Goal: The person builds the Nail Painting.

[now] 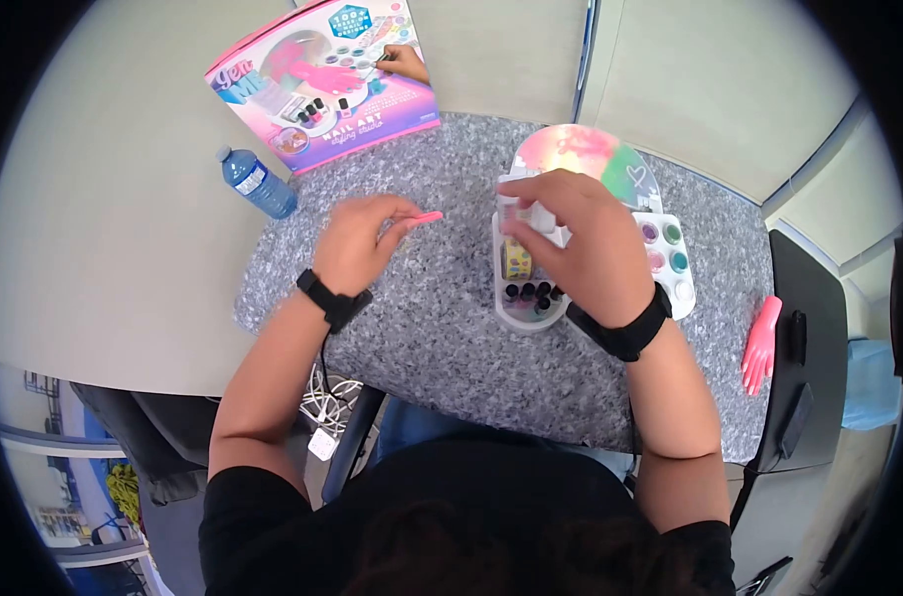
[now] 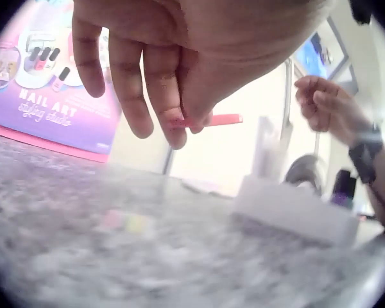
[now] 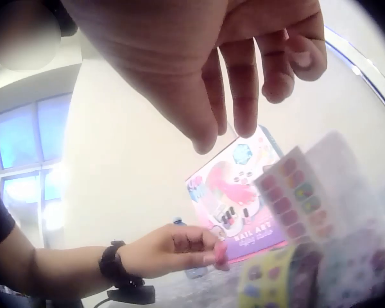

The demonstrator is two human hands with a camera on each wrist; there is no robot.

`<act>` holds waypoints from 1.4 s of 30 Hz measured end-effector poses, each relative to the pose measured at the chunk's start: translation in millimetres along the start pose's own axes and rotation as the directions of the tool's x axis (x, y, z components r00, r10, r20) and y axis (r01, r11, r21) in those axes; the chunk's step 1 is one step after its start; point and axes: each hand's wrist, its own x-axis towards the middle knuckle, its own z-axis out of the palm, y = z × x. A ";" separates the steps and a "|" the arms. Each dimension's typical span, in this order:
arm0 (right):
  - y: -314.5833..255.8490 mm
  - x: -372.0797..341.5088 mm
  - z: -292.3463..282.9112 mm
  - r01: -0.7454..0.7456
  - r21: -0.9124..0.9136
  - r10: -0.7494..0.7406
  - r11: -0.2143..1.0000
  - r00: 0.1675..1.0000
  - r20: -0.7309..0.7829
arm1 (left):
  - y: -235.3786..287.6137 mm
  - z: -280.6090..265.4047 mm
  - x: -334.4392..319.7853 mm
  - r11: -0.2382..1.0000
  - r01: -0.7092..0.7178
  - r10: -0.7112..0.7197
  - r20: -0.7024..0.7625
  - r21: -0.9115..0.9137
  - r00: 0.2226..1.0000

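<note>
My left hand (image 1: 355, 243) pinches a thin, flat pink stick (image 1: 427, 218) between thumb and fingertips, raised over the grey speckled table. In the left wrist view the stick (image 2: 224, 120) points right, past the thumb. My right hand (image 1: 601, 243) hovers above a white compartment tray (image 2: 295, 208) and partly hides it. The right wrist view shows its fingers (image 3: 244, 96) hanging loosely, holding nothing. Below them are a yellow patterned roll (image 3: 263, 279) and an upright sheet of nail stickers (image 3: 295, 192). Several black-capped nail polish bottles (image 1: 528, 292) occupy the tray's front left compartment.
Glitter pots (image 1: 673, 233) fill the tray's right side, with a rainbow rounded panel (image 1: 581, 149) behind. A nail art box (image 1: 372, 134) and a water bottle (image 1: 258, 184) stand at the back left. A pink model hand (image 1: 760, 343) lies at the right edge.
</note>
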 end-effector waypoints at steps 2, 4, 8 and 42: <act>-15.0 -2.4 1.5 0.012 0.064 -0.013 0.998 1.000 0.017 | 43.8 -8.6 -6.0 0.987 -0.032 0.029 -0.020 -0.158 0.999; -18.6 -5.3 7.4 -0.039 0.161 0.026 0.986 0.996 0.083 | 64.7 -2.9 -13.3 0.948 -0.063 0.049 -0.053 -0.311 0.997; -24.5 -6.0 7.8 -0.260 0.399 0.203 0.879 0.963 0.180 | 73.3 7.2 -21.7 0.891 -0.033 0.008 -0.056 -0.453 0.998; -12.3 2.3 -20.9 -0.027 0.229 0.039 0.973 0.998 -0.046 | 68.6 -1.6 9.6 0.983 0.035 -0.055 -0.109 -0.178 0.993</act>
